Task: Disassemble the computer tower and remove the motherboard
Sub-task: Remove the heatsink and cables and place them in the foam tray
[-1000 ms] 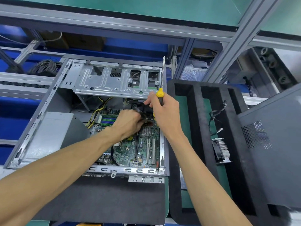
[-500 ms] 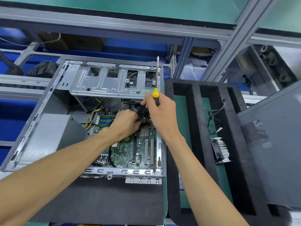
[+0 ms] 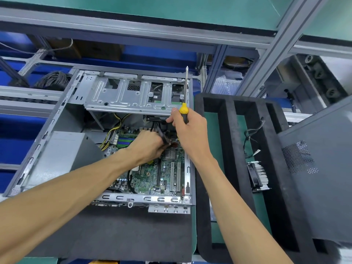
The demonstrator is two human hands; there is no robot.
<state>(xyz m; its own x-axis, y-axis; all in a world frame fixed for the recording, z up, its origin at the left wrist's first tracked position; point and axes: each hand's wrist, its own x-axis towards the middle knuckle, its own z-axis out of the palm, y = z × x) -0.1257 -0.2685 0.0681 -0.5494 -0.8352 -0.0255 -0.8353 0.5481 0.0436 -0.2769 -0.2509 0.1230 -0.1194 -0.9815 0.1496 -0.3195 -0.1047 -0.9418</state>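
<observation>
- One computer tower (image 3: 62, 119) lies open on its side on the dark mat, filling my view from nine o'clock to the centre, its drive cage (image 3: 133, 96) at twelve.
- Green and flat, the motherboard (image 3: 152, 176) sits on the case floor toward the right wall, at about five o'clock from the cage. I judge it light, stiff and fragile; I would lift it by its bare edges, not by chips or slots.
- At three o'clock stands a black foam tray (image 3: 228, 134) with a heatsink fan (image 3: 258, 176) resting in it.
- My right hand (image 3: 190, 132) has its fingers wrapped round the screwdriver (image 3: 184, 111), whose tip points up toward twelve.
- My left hand (image 3: 150, 145) pinches the black cables (image 3: 162, 134) above the board with curled fingers; they are soft, so I would pull at the plug.
</observation>
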